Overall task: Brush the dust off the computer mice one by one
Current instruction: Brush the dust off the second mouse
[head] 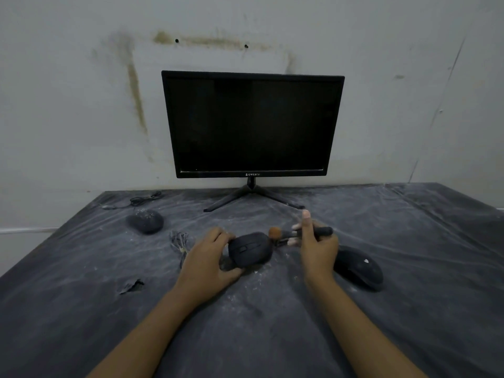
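Observation:
My left hand (208,256) grips a black computer mouse (249,249) at the middle of the table, its wheel side turned up. My right hand (313,245) holds a small brush (323,231) by its dark handle, thumb raised; the brown bristle head (274,231) hovers just past the mouse's far right edge. A second black mouse (358,268) lies to the right of my right hand. A third, dust-covered mouse (144,221) sits at the far left.
A dark monitor (252,126) on a tripod foot stands at the back against a stained wall. The table carries a dusty dark plastic sheet (272,323), torn at the near left (131,286). Coiled cables lie at the far left (146,199) and beside my left hand (180,241).

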